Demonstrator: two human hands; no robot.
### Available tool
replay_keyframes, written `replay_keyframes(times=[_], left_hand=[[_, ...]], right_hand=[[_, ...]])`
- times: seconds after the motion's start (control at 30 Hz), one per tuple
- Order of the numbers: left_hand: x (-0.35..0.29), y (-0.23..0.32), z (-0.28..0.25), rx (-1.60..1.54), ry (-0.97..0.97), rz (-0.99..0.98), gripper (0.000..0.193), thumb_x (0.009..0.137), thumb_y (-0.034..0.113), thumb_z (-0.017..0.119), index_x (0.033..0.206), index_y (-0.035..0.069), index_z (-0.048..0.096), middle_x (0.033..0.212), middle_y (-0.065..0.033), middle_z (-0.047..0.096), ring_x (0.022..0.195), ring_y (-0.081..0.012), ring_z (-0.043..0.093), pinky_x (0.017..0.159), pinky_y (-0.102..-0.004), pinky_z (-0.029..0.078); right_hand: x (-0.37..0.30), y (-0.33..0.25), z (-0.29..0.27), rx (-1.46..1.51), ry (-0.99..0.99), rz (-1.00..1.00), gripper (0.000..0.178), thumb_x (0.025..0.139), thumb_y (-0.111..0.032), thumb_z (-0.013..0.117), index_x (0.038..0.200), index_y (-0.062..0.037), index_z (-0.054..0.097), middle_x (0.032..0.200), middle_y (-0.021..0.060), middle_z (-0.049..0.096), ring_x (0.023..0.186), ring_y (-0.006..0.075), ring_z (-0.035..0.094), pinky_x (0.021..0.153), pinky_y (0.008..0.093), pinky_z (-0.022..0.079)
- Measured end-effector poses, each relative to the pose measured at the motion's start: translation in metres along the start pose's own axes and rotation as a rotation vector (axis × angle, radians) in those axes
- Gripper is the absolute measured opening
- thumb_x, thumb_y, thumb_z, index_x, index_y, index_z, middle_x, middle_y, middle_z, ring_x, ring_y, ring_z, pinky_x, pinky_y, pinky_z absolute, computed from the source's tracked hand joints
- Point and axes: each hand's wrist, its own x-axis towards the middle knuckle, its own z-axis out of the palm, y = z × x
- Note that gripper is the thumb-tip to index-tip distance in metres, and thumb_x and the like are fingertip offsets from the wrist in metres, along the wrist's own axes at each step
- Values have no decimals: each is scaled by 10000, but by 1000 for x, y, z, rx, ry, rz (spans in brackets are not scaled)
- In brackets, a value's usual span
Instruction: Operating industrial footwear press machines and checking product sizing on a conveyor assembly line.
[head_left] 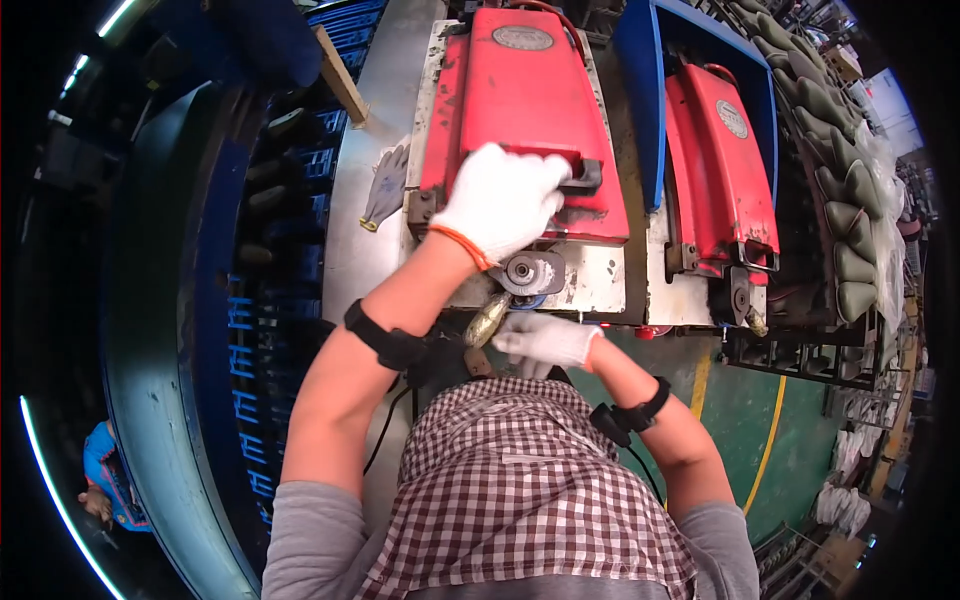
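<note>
My left hand, in a white glove, reaches over the front of a red machine cover. Its fingers curl around the black handle on the cover's near edge. Just below, a grey metal pivot plate carries a lever whose grip looks wrapped in yellowish tape. Close to the right of that grip is my right hand, also gloved in white, held low in front of the checked apron. Motion smears its fingers, and I cannot tell whether they touch the lever or hold anything.
A second red-covered machine stands to the right inside a blue housing. A grey glove lies left of the first machine. Dark shoe-like forms fill a rack at far right. At far left, beyond a conveyor, is another person.
</note>
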Motion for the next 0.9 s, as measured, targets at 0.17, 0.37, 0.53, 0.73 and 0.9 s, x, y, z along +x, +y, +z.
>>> replay_keyframes(times=[0.17, 0.37, 0.53, 0.73, 0.9], left_hand=[[47, 11, -80, 139, 320, 177, 330, 879, 208, 687, 1193, 108, 703, 988, -140, 726, 931, -343, 673, 871, -453, 521], [80, -11, -119, 319, 701, 359, 472, 901, 234, 679, 1309, 4, 616, 1295, -238, 594, 1165, -406, 589, 1039, -502, 449], [45, 10, -121, 465, 486, 169, 634, 934, 253, 685, 1489, 0, 509, 1519, -245, 487, 1395, -445, 490, 1209, -496, 347], [-104, -27, -28, -651, 634, -287, 521, 887, 75, 719, 1391, -6, 611, 1450, -159, 595, 1348, -312, 570, 1174, -440, 409], [-191, -50, 40, -1644, 417, -801, 722, 1025, 351, 652, 1591, 6, 364, 1585, -131, 465, 1463, -234, 443, 1223, -394, 344]], right_hand=[[-25, -13, -66, 279, 373, -342, 410, 1043, -420, 610, 1192, -40, 579, 968, 108, 718, 787, 192, 729, 645, 320, 591], [50, -80, -107, -554, 1258, -320, 1069, 762, -496, 845, 1595, -33, 360, 1583, 326, 358, 1468, 495, 354, 1205, 505, 351], [97, -108, -127, -674, 1220, 13, 1153, 724, -494, 869, 1643, -143, 267, 1608, 318, 306, 1397, 489, 470, 1138, 476, 458], [98, -52, -182, -137, 1174, -652, 1011, 729, -399, 833, 1573, -46, 402, 1421, 294, 560, 1327, 369, 558, 1119, 472, 467], [51, -66, -85, 771, 353, -766, 694, 904, -328, 697, 1496, -43, 474, 1345, 120, 647, 1193, 274, 645, 993, 459, 538]])
